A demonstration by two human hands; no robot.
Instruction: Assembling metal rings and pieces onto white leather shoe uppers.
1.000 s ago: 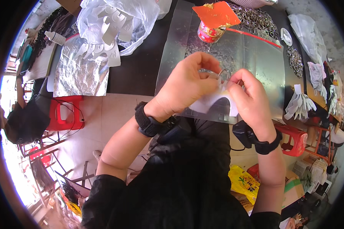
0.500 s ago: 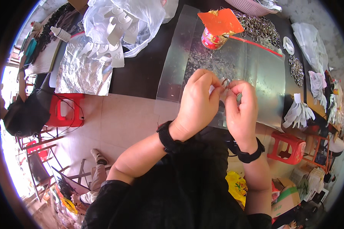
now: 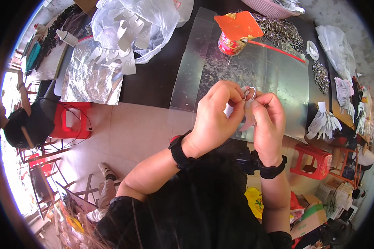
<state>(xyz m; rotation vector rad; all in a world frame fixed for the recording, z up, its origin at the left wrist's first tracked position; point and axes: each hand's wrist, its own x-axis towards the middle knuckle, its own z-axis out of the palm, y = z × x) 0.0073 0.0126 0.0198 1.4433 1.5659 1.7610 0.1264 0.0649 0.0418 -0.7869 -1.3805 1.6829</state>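
Above the near edge of a clear plastic sheet (image 3: 278,83), my two hands meet fingertip to fingertip. My left hand (image 3: 220,112) is closed in a pinch on one side of a small silver metal ring (image 3: 253,88). My right hand (image 3: 270,122) pinches at the ring's other side. A pale, slightly pink piece (image 3: 248,122) hangs below the fingers between the hands; its kind is unclear, and the fingers hide where it meets the ring. Beyond the hands stands a red can (image 3: 229,45) with an orange square plate (image 3: 239,25) lying across its top.
A heap of metal rings (image 3: 280,35) lies behind the can, near a pink basket (image 3: 264,8). At left are a plastic bag (image 3: 162,37) of white cut pieces and a silver foil sheet (image 3: 93,79). White strips (image 3: 323,122) sit at right. Red stools (image 3: 311,161) flank the table.
Both hands have shifted slightly, the right one a little outward. The ring now shows more clearly above the fingertips, and the pale piece is more visible below them.
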